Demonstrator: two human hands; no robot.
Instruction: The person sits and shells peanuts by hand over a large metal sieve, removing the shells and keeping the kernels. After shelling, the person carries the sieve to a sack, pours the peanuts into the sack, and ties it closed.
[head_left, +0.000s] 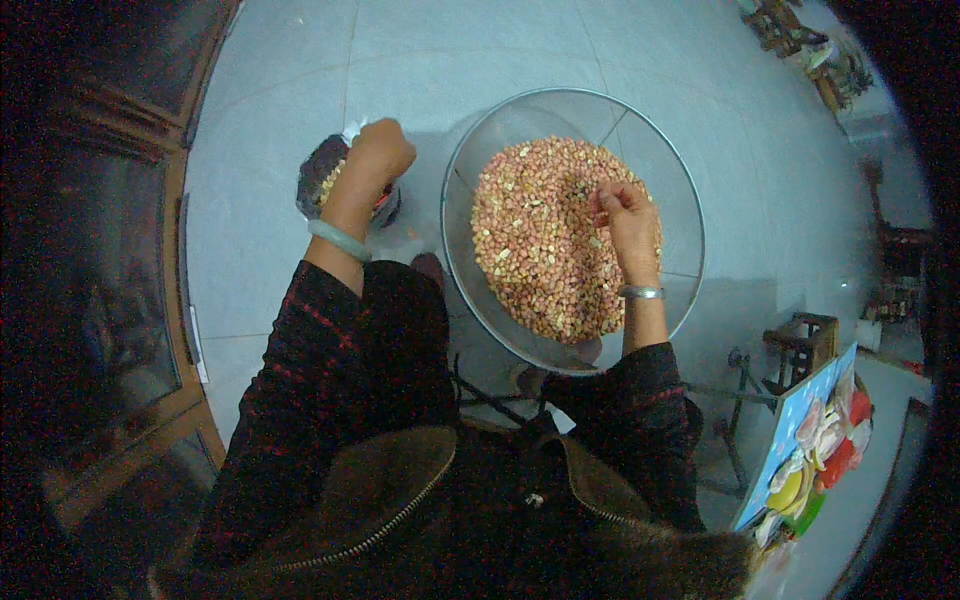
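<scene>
A round mesh sieve with a metal rim (445, 217) stands before me, holding a wide heap of shelled peanuts (525, 225), pinkish with some pale ones among them. Over the right part of the heap is my right hand (628, 217), its fingers bent and thumb near the fingertips; whether a peanut is between them I cannot tell. My left hand (386, 150) is curled above a dark plastic bag (319, 169) to the left of the sieve; pale pieces (331, 184) show inside the bag. What the left fingers hold is hidden behind the back of the hand.
At the lower right, a table with a blue patterned top (784, 420) carries colourful bags and other items. A wooden stool (806, 345) stands beyond it. Wood-framed glass doors (176, 262) line the left side. Grey tiled floor (450, 45) lies around the sieve.
</scene>
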